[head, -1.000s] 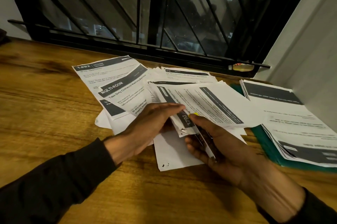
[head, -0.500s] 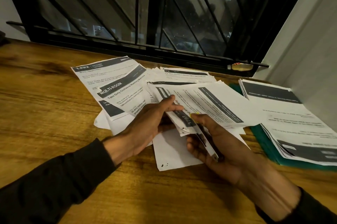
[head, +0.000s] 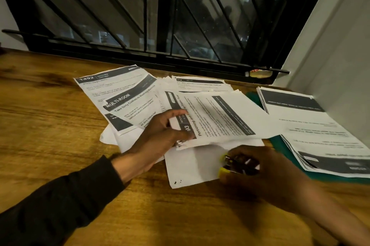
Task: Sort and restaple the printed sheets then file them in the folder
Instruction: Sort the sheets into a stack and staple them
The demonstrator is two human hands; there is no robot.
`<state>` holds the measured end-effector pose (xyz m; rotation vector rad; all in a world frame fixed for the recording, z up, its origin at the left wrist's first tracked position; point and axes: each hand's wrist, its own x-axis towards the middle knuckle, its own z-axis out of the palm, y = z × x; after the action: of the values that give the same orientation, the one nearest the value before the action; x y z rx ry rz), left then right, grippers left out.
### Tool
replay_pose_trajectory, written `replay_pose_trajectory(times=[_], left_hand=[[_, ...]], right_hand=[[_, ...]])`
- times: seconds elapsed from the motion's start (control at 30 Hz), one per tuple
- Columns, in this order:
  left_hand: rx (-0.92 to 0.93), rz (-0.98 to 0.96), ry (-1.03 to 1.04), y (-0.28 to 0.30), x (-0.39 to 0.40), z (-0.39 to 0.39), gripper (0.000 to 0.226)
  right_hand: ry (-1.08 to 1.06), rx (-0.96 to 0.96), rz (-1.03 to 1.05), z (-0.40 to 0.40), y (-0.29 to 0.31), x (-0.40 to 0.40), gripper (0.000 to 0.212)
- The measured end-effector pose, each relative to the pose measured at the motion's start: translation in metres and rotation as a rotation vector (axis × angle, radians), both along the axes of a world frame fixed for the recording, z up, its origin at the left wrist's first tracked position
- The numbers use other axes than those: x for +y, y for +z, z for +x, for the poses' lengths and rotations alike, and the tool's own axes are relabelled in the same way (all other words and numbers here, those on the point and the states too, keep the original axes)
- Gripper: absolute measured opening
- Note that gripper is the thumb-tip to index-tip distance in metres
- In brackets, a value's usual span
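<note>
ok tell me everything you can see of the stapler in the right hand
The small stapler with yellow tips is mostly hidden inside the right hand, which curls around it. Only its front end shows: two yellow plastic-looking tips, one above the other, with a dark, partly shiny metal body between and behind them. It lies roughly level, tips pointing left, over the blank white sheet on the wooden table. It is blurred, so I cannot tell whether it touches the sheet or whether its jaws are closed.

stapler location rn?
Head view, lower right of centre: the stapler is in the right hand, over the blank sheet, just below the set pinned by the left hand.
</note>
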<state>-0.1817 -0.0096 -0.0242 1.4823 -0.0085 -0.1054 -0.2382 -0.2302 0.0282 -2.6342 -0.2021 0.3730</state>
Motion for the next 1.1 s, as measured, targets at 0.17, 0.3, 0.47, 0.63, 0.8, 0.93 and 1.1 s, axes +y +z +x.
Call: replay_pose_trajectory(times=[0.17,0.3,0.47,0.63,0.8,0.93,1.1], left_hand=[[-0.306,0.293,0.097,0.017,0.004,0.000,0.056],[-0.567,0.369,0.153,0.053,-0.001,0.004,0.056],[-0.852,0.358,0.149,0.113,-0.019,0.004,0.059],[-1.083,0.334,0.134,0.151,-0.025,0.005,0.047],[-1.190,0.105,0.274,0.167,-0.019,0.012,0.036],[-1.045,-0.061,0.307,0.148,-0.012,0.022,0.031],[-0.665,0.096,0.236,0.064,-0.010,0.041,0.025]], right_hand=[[0.054,-0.041,-0.227,-0.013,0.000,-0.049,0.076],[-0.056,-0.034,0.057,0.003,0.017,-0.046,0.079],[-0.170,-0.353,0.168,0.087,0.035,-0.039,0.108],[-0.071,-0.430,0.813,0.138,0.057,-0.044,0.088],[-0.094,-0.549,1.050,0.143,0.078,-0.038,0.043],[-0.127,-0.592,1.187,0.135,0.074,-0.031,0.034],[-0.193,-0.444,1.139,0.128,0.033,-0.033,0.034]])
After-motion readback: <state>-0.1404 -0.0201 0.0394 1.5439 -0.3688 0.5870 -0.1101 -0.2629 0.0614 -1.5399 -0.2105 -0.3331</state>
